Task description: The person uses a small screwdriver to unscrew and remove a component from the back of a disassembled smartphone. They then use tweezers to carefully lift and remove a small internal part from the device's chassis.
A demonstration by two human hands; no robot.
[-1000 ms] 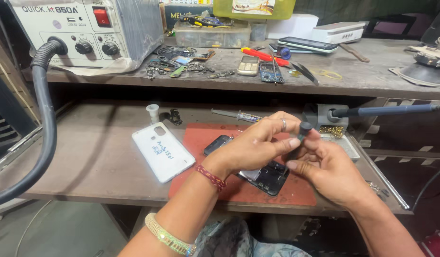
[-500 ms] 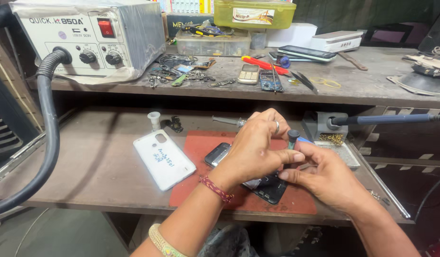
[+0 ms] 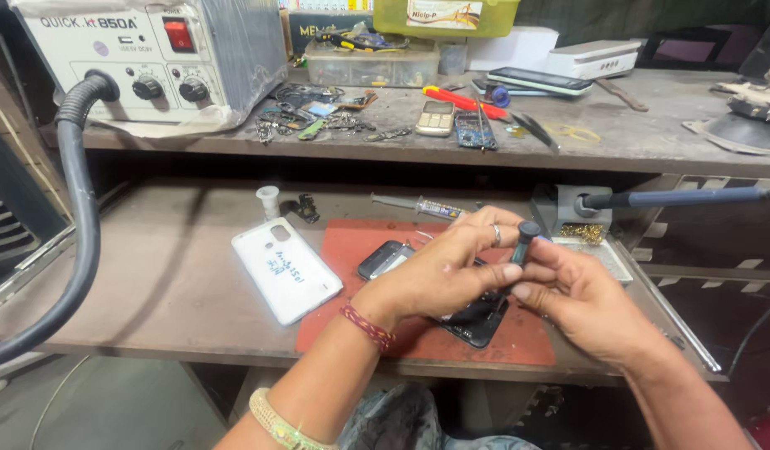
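Left hand (image 3: 447, 275) and right hand (image 3: 581, 296) meet over the red mat (image 3: 526, 337), both pinching a small dark screwdriver (image 3: 525, 237) held upright between fingertips. Opened black phone (image 3: 476, 321) lies just beneath. White back cover (image 3: 285, 268) left of mat; soldering iron stand (image 3: 560, 208) behind.

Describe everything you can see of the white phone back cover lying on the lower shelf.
The white phone back cover looks like smooth plastic, a rounded rectangle lying flat and skewed on the wooden shelf. A camera cutout sits near its upper end, and blue handwriting marks its middle. Its right edge appears to meet the red work mat. Neither hand touches it; the left hand is nearest.
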